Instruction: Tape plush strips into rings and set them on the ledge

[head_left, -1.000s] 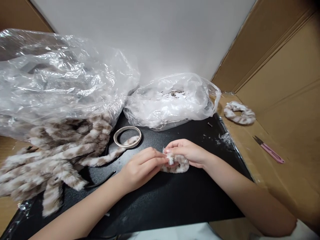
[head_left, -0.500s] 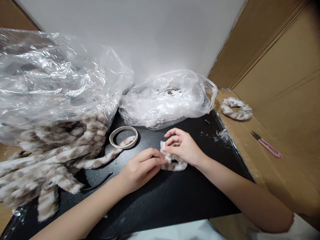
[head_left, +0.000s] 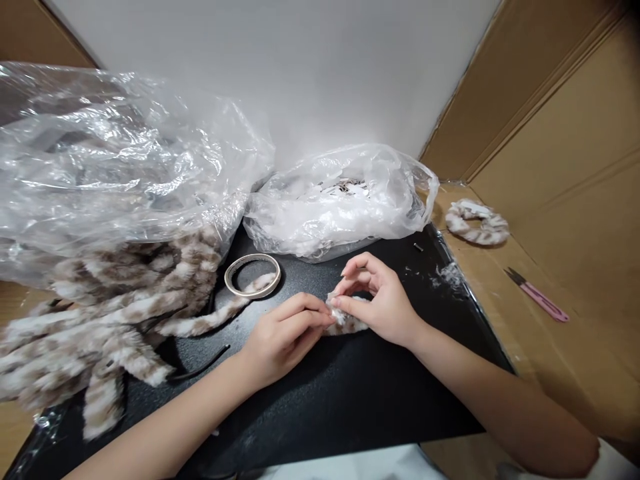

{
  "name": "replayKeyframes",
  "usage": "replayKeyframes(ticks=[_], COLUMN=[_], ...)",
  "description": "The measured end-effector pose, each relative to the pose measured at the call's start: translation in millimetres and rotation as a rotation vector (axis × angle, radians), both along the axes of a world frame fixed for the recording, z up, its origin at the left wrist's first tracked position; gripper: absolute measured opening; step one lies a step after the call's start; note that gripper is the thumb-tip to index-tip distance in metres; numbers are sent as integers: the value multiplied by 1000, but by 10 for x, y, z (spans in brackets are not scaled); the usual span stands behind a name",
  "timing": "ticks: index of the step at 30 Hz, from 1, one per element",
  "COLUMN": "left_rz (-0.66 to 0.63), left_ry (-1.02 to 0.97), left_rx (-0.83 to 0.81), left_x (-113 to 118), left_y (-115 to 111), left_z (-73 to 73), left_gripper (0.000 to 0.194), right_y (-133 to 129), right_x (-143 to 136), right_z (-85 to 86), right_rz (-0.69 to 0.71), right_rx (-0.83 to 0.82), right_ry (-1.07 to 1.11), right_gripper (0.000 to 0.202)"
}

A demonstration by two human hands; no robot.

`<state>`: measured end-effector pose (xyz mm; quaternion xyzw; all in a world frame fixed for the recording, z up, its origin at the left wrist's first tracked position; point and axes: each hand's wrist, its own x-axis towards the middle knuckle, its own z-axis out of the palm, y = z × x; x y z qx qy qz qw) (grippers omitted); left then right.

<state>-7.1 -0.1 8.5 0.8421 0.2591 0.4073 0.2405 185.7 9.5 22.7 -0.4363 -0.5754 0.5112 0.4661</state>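
At the middle of the black table [head_left: 340, 407], my left hand [head_left: 290, 337] pinches the near left side of a small fluffy ring [head_left: 351, 327] in white and brown plush. My right hand [head_left: 383, 300] is closed over the ring from the right, thumb and fingertips pressing a whitish translucent strip [head_left: 330, 300] against it. The fingertips of both hands nearly meet there, and much of the ring is hidden behind them. A tape roll [head_left: 228, 275] lies beyond my left hand, with the end of a plush strip [head_left: 210, 323] inside its loop.
Plush strips [head_left: 110, 320] spill from a large clear bag [head_left: 120, 167] at left. A second bag [head_left: 325, 223] holds small white and brown pieces. Another plush ring [head_left: 493, 230] and pink-handled thread snips [head_left: 545, 300] lie on cardboard at right. A black cord [head_left: 207, 365] curves near my left forearm.
My right thumb and fingers have come down onto the whitish strip, which stood up before and now lies lower. The ring has turned flatter to view. My left hand keeps its pinch.
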Motion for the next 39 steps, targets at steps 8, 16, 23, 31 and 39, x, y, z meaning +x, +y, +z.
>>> replayKeyframes(ticks=[8, 16, 23, 31, 39], left_rz=[41, 186, 152, 161, 204], left_ry=[32, -21, -211, 123, 186], left_rx=[-37, -232, -680, -378, -353], left_x=[-23, -8, 32, -13, 30], left_y=[2, -36, -15, 31, -7], left_z=[22, 4, 7, -7, -10], left_gripper=[16, 15, 19, 16, 15], right_y=[-72, -70, 8, 26, 34], right_x=[22, 49, 74, 90, 77], right_z=[8, -65, -113, -146, -211], right_rz=[23, 30, 75, 77, 150], right_rx=[295, 646, 875, 941, 1032], right_ry=[-153, -239, -345, -423, -507], right_gripper=[27, 24, 22, 19, 19])
